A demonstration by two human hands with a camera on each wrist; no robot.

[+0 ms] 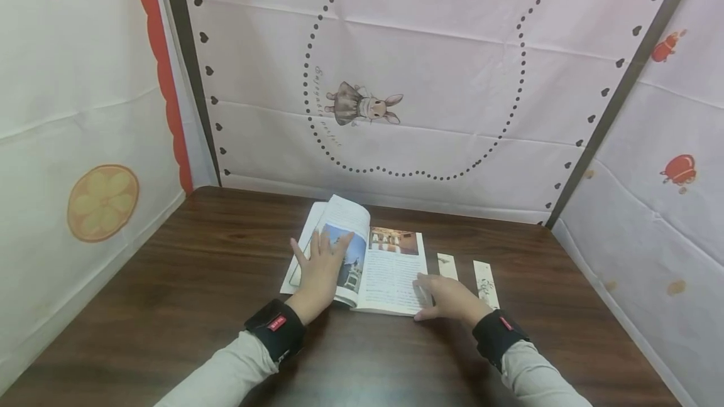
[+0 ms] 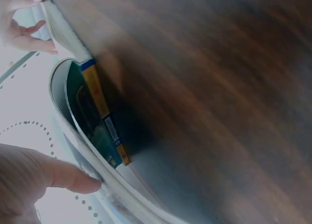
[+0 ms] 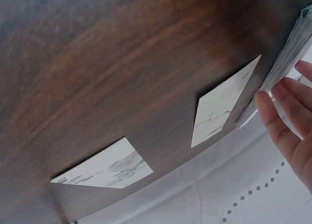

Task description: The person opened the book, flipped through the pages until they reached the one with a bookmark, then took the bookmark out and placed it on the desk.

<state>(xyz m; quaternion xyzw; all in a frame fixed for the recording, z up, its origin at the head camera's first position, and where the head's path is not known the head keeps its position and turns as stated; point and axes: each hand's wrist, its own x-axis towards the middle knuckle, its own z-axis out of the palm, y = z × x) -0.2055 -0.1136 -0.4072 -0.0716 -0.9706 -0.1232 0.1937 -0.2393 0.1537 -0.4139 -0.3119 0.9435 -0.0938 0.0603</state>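
An open book with printed text and colour photos lies on the brown table. My left hand rests on its left-hand pages, fingers spread over a photo of a building under blue sky. Those pages bow upward, and the left wrist view shows the curved cover and a spine with yellow and blue parts. My right hand touches the right page near its lower outer corner, fingers loosely extended and thumb by the bottom edge. In the right wrist view its fingertips meet the page block's edge.
Two pale illustrated bookmarks lie right of the book: a nearer bookmark and a farther bookmark, both close to my right hand. A white printed cloth hangs behind the table, with more cloth on either side.
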